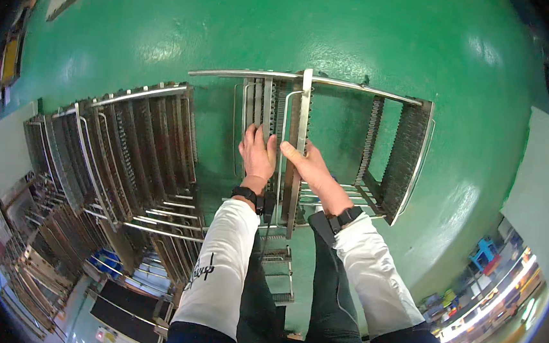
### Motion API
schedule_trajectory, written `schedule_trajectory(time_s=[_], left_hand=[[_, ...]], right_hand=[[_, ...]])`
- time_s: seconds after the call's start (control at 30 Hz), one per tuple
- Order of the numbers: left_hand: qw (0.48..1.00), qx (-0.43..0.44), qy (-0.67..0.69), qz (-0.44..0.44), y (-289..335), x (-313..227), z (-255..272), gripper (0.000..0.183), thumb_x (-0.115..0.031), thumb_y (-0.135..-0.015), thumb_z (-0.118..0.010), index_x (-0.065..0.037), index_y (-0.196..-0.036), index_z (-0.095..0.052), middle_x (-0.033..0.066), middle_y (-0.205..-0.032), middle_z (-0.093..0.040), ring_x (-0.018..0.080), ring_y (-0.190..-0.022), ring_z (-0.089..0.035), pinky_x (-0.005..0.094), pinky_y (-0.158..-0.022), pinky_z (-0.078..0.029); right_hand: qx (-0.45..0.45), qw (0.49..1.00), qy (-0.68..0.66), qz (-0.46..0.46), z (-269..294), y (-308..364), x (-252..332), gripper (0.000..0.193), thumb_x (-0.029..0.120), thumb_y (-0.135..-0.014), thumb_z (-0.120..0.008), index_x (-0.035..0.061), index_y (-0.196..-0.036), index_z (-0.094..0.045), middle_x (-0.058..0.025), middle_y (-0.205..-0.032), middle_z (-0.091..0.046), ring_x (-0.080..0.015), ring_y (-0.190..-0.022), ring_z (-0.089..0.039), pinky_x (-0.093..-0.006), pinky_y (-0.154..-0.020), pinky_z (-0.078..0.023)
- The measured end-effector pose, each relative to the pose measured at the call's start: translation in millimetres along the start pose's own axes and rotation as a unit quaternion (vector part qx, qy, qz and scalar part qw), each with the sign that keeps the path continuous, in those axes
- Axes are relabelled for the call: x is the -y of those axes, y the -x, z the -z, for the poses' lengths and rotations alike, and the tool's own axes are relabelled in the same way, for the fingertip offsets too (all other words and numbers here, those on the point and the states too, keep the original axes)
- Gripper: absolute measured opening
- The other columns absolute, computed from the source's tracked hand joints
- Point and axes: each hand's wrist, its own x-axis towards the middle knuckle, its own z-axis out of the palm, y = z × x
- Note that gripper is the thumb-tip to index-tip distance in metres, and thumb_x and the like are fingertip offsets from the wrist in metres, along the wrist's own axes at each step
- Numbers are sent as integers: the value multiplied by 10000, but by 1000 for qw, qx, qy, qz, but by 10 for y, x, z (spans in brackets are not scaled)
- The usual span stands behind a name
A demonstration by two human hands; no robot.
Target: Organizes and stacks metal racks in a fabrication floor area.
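Note:
A metal rack [250, 75] with rows of toothed panels lies below me on the green floor. My left hand [257, 160] is on a toothed panel [267, 103] left of its middle, with the thumb on one side and the fingers on the other. Just to the right, my right hand [316, 175] grips a flat metal crossbar [304, 109], its thumb laid over the bar and its fingertips partly hidden. Another toothed panel [406, 156] forms the rack's right end. Both wrists carry black bands.
To the left stands a second metal rack [141, 142] filled with dark panels. More racks [63, 239] crowd the lower left. Shelving with bright lights [496, 305] and a blue stool [485, 252] show at the lower right. Green floor [267, 22] stretches beyond the rack.

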Motion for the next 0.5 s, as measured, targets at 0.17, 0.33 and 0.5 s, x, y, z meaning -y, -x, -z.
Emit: schedule_trajectory(time_s=[0.17, 0.33, 0.5], left_hand=[[996, 83, 28, 20, 31, 239, 206, 547, -409, -984, -506, 63, -1260, -528, 258, -1446, -391, 436, -1297, -415, 571, -1033, -321], [991, 130, 31, -19, -300, 140, 238, 532, -457, -974, -510, 13, -1213, -579, 278, -1379, -466, 452, -1226, -485, 520, -1003, -399], [980, 145, 132, 42, -432, 318, 503, 520, -438, -994, -478, 3, -1252, -570, 272, -1384, -473, 432, -1285, -446, 470, -1064, -364]], right_hand=[[19, 999, -23, 26, -68, 68, -3, 991, 607, -784, -727, -158, -1342, -433, -292, -1230, -598, -301, -1134, -600, -365, -952, -475], [-16, 999, -23, 32, 21, -214, -147, 1097, 619, -775, -729, -205, -1383, -337, -317, -1308, -537, -316, -1231, -540, -361, -1020, -431], [72, 994, -85, 20, -190, -160, 323, 1077, 598, -766, -745, -163, -1411, -339, -328, -1305, -542, -350, -1243, -545, -377, -1016, -445]])
